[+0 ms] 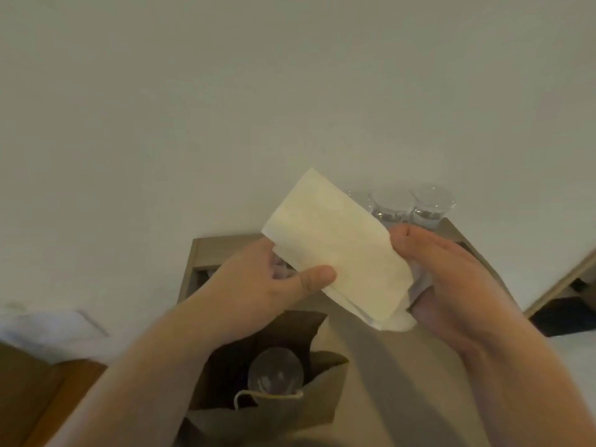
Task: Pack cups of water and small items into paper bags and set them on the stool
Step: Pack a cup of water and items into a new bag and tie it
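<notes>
One cup [275,372] already sits in the open paper bag [325,379] nearest the camera. Just beyond it, the left hand [258,279] pinches a folded napkin [335,250] between thumb and fingers. The right hand [451,272] lies flat against the napkin's right edge, fingers together. Farther right, spare cups [387,206] wait unpacked on the table [219,246]. The bag probably still needs the napkin.

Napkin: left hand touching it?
Touching. Head view shows the left hand with its thumb pressed on the near face of the napkin and its fingers behind, pinching it.
</notes>
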Tool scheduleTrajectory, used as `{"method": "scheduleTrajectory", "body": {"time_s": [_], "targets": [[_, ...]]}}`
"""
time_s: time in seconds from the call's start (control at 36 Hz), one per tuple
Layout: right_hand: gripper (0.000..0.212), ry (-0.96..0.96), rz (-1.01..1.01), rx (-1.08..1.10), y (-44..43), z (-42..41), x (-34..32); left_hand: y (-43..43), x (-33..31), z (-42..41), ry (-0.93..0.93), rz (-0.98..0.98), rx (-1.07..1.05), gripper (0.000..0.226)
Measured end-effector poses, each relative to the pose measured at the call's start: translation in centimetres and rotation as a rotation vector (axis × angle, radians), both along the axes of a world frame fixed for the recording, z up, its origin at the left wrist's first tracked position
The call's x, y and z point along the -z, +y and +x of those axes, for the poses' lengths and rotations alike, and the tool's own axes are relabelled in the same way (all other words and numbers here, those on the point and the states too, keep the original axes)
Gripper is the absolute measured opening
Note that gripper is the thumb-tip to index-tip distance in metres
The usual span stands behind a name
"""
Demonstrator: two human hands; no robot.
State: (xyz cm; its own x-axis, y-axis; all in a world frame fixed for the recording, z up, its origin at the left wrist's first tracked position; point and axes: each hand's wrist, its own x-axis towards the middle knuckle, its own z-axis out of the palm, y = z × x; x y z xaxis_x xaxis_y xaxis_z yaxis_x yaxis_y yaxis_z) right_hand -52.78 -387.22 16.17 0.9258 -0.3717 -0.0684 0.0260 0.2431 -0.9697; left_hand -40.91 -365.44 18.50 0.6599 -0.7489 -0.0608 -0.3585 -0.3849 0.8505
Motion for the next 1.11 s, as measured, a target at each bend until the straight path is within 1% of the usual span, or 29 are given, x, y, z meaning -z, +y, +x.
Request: {"method": "scheduleTrajectory", "body": {"time_s": [0.03,0.08,0.11,0.17,0.22,0.31,0.39,0.47,0.53,0.58,0.64,0.69,0.75,0.86,0.92,1.06,1.11], "targets": [[0.038,0.023,0.02,0.02,1.0,0.5,-0.3,0.4,0.0,0.0,0.031,-0.033,-0.001,0.051],[0.031,0.061,0.052,0.063,2.9,1.3,-0.5,1.1,-0.3,0.0,0.131,-0.104,-0.031,0.031],[0.029,0.077,0.06,0.073,3.7,1.6,-0.5,1.4,-0.4,-0.1,0.174,-0.136,-0.069,0.025],[0.028,0.103,0.057,0.069,5.2,1.9,-0.2,1.8,-0.3,0.1,0.2,-0.187,-0.148,0.02],[0.025,0.121,0.001,0.072,6.2,1.8,0.1,1.9,0.1,0.4,0.171,-0.197,-0.201,0.021],[0.026,0.124,-0.24,0.071,6.9,1.7,0.5,2.2,0.5,0.7,0.134,-0.197,-0.25,0.023],[0.021,0.114,-0.355,0.14,7.2,1.8,0.6,2.3,0.6,0.7,0.141,-0.235,-0.237,0.031],[0.029,0.09,-0.324,0.189,7.3,1.8,0.8,2.2,0.7,0.6,0.094,-0.254,-0.146,0.045],[0.028,0.088,-0.251,0.211,7.4,1.9,1.0,2.0,1.0,0.3,0.048,-0.206,-0.069,0.048],[0.028,0.074,-0.204,0.243,7.6,1.9,1.2,1.7,1.1,0.0,0.003,-0.155,-0.029,0.047],[0.03,0.052,-0.196,0.274,7.8,1.9,1.4,1.4,1.1,-0.1,-0.011,-0.147,-0.01,0.045],[0.03,0.05,-0.186,0.313,7.8,1.8,1.5,1.2,1.1,0.0,0.014,-0.154,-0.003,0.045],[0.024,0.049,-0.168,0.328,7.6,1.6,1.5,1.1,1.0,0.1,0.038,-0.163,0.001,0.044],[0.013,0.056,-0.184,0.349,7.0,1.3,1.7,0.6,1.0,0.3,0.046,-0.158,0.01,0.049],[0.016,0.059,-0.199,0.363,6.8,1.1,1.7,0.3,1.1,0.2,0.057,-0.159,0.018,0.051],[0.015,0.062,-0.36,0.415,6.0,0.4,1.9,-0.3,0.8,0.1,0.075,-0.173,0.014,0.043],[0.012,0.058,-0.379,0.431,5.8,0.2,1.9,-0.6,0.7,0.2,0.091,-0.187,0.013,0.038]]}}
